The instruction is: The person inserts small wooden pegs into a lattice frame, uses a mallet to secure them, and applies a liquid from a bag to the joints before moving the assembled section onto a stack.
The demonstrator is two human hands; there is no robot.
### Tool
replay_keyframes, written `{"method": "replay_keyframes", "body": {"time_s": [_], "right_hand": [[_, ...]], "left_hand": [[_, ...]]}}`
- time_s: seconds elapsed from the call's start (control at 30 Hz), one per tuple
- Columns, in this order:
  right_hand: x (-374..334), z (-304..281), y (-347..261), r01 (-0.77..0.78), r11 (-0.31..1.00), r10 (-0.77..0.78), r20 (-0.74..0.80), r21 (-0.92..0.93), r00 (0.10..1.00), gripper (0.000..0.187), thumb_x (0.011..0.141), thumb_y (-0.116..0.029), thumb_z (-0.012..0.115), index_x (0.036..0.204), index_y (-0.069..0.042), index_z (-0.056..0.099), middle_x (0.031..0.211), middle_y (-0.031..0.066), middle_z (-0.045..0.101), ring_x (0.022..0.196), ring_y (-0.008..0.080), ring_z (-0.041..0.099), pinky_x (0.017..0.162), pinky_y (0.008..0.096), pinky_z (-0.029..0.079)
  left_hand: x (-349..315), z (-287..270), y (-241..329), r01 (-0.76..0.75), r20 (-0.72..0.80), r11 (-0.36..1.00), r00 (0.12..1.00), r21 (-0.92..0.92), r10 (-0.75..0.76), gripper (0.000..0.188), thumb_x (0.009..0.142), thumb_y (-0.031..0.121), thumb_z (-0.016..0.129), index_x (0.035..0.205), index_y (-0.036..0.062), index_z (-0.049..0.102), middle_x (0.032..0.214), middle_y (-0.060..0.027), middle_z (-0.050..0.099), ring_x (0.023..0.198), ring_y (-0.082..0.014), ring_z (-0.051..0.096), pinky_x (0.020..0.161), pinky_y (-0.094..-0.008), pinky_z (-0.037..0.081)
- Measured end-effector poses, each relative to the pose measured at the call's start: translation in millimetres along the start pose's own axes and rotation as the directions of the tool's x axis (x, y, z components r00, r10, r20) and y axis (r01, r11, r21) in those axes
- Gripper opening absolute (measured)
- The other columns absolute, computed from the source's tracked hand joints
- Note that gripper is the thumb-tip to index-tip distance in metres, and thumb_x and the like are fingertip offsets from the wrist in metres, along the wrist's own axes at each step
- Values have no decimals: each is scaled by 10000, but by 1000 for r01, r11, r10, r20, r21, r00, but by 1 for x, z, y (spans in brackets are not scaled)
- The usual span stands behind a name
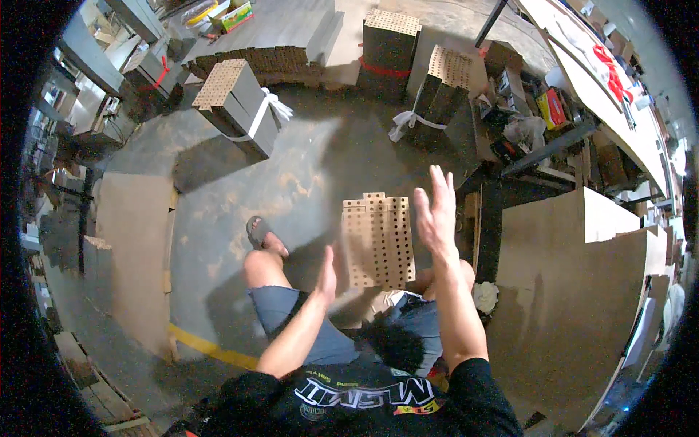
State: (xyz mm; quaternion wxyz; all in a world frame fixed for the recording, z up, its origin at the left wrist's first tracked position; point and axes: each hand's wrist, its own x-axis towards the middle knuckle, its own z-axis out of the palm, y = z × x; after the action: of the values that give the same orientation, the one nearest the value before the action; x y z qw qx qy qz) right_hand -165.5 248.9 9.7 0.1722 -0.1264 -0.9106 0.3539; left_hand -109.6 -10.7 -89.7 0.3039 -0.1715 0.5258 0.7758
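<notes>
Between my knees stands a stack of wooden boards (pixel 378 240), its light brown end faces up and dotted with rows of round dark holes. A few boards stick out a little past the others at its far edge. My left hand (pixel 327 277) is at the stack's left side, flat and seen edge-on, with a small gap to it. To the right of the stack, my right hand (pixel 437 215) is raised with fingers straight and thumb apart, not touching the boards. Neither hand holds anything.
Grey board bundles tied with white strips stand ahead left (pixel 244 109) and ahead right (pixel 437 91). Behind them is a bundle with a red tie (pixel 389 51). A low board pile (pixel 269 36) lies at the back. Large brown panels (pixel 564 291) flank me on the right.
</notes>
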Motion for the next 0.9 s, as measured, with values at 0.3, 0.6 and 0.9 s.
{"method": "replay_keyframes", "body": {"time_s": [0.3,0.6,0.9], "right_hand": [[-141,77,-171,164,934,-351,906,319,237,754,882,-554,624,1505,-178,430,1363,251,566,1298,447,502,1152,616,283],[-100,92,-94,231,912,-76,414,-340,907,781,910,-615,552,1465,-75,446,1560,282,318,1466,482,229,1198,634,108],[-68,61,-82,88,996,-90,498,29,862,701,896,-446,630,1481,-95,467,1453,196,521,1434,400,359,1206,561,193]], "left_hand": [[-23,-26,-113,-11,-21,870,1000,-494,0,694,1030,571,429,1548,115,355,1564,-49,395,1451,-200,333,1190,-379,278],[-59,-4,-56,97,-26,826,991,-556,-134,698,1026,591,352,1586,178,303,1658,-36,256,1448,-251,335,1198,-491,249],[-62,-41,-61,137,-9,890,988,-434,-157,761,993,697,313,1535,170,404,1545,-28,443,1405,-254,394,1118,-495,324]]}}
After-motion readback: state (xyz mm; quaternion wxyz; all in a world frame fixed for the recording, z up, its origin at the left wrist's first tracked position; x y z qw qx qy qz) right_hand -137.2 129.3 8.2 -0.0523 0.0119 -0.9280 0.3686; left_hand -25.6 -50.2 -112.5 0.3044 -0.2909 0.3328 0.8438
